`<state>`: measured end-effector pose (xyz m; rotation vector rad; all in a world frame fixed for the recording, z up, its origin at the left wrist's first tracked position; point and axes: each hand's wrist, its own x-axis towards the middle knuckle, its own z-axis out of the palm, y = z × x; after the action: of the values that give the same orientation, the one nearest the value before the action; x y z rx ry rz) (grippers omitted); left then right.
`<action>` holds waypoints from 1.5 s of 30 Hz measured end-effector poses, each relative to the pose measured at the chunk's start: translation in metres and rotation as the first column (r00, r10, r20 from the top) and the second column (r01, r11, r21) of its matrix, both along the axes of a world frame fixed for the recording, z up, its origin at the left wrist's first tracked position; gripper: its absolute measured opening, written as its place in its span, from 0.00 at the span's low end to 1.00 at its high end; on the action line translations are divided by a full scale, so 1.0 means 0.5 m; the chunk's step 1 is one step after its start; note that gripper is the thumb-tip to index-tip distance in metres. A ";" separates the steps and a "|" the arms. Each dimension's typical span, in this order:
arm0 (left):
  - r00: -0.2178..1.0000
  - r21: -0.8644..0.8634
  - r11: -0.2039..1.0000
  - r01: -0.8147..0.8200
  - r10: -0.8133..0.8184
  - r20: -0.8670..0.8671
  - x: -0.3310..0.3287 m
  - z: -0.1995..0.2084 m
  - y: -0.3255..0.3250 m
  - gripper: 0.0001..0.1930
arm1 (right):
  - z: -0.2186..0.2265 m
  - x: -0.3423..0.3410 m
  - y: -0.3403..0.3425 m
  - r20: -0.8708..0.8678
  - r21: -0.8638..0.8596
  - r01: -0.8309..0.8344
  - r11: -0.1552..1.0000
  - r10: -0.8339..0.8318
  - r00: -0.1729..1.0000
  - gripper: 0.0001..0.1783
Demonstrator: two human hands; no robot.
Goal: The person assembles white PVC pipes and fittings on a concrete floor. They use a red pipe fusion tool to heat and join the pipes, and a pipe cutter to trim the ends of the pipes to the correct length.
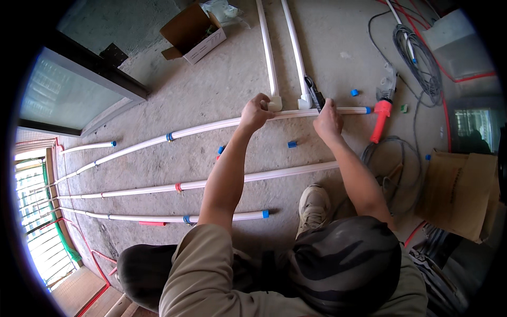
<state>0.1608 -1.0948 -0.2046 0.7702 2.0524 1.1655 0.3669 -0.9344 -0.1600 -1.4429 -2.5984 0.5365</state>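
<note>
White pipe (206, 125) runs past the left fingers (263, 99) at a white elbow (276, 104), grip unclear; right fingers (329, 104) hold a dark tool (315, 95); on their near side, floor (296, 169) opens around a blue clip (292, 144); rightward, a red-handled tool (381, 114) lies just beyond the pipe's blue cap (368, 110).

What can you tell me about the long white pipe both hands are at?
The long white pipe looks like plastic, with a thin reddish line along it. It lies across the concrete floor from the far left to a blue cap on its right end, with a blue clip around it. The lens may exaggerate its bend. The left hand and the right hand overlap it in view; exact contact is unclear.
</note>
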 end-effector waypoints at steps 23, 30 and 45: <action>0.986 -0.078 0.996 0.047 -0.059 -0.154 -0.005 0.033 -0.002 0.24 | 0.022 0.010 0.007 0.071 0.003 -0.172 0.985 0.171 0.983 0.24; 0.974 -0.266 0.938 0.224 -0.222 0.037 -0.050 0.065 0.009 0.20 | 0.052 0.021 0.021 -0.032 0.033 -0.173 0.984 0.174 0.984 0.25; 0.961 -0.133 0.954 0.269 -0.257 0.099 -0.098 0.005 0.002 0.17 | 0.033 -0.094 -0.250 0.162 -0.948 0.234 0.214 -0.309 0.937 0.11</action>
<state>0.1116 -1.0936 -0.2021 0.8786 1.8767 0.8737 0.3199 -1.0593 -0.1435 -1.9701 -1.7012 2.3520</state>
